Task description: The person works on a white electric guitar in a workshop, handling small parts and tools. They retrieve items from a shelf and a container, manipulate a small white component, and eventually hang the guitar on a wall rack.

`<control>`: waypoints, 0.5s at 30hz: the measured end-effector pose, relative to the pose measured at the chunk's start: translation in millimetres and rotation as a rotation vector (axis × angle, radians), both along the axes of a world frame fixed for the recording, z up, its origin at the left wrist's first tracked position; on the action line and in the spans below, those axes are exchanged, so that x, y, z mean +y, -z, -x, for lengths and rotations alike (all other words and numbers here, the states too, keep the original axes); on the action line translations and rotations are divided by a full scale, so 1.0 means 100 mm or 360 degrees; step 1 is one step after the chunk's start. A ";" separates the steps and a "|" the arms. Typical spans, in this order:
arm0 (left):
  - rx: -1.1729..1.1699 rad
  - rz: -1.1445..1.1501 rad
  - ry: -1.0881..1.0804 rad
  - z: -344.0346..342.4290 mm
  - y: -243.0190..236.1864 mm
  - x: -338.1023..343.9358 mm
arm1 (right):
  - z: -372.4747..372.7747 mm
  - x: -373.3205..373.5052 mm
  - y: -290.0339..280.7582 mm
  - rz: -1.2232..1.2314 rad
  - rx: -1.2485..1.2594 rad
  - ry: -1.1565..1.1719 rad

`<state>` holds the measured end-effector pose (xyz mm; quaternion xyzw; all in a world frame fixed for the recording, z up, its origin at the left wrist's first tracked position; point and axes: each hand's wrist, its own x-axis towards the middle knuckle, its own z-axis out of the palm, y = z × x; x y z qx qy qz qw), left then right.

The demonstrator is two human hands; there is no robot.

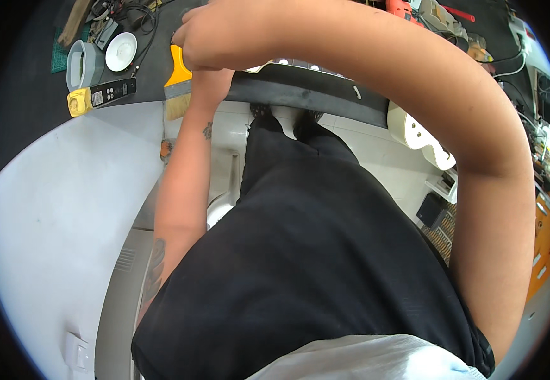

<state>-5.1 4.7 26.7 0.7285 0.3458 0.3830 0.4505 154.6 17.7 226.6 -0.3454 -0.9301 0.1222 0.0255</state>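
Observation:
At the top centre, my right hand (202,39) is curled with its fingers closed, above the far end of a yellow-handled paintbrush (177,71). Its grip is too hidden to make out. My left hand (212,81) lies beneath it, its fingers covered by the right hand. The brush's pale bristles point down beside my left wrist. A cream, guitar-like body (408,126) shows at the bench edge, partly behind my right arm. A pale piece with metal fittings (281,63) shows behind my hands.
A dark bench (313,94) spans the top, holding a yellow-ended tool (98,97), clear plastic container (80,66), white dish (121,52), cables and a red tool (401,9). A white curved surface (53,202) fills the left. An orange board (544,247) stands at right.

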 end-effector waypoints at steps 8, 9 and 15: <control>-0.0158 0.0714 -0.0101 -0.04 -0.18 0.00 | -0.63 -0.27 0.56 0.0410 0.0747 0.1117; -0.0348 0.0738 -0.0116 -0.04 -0.17 0.02 | -0.75 -0.41 0.76 0.0387 0.0614 0.1266; -0.0463 0.1072 0.0059 0.12 0.03 0.14 | -0.72 -1.21 1.54 0.0355 0.0539 0.1604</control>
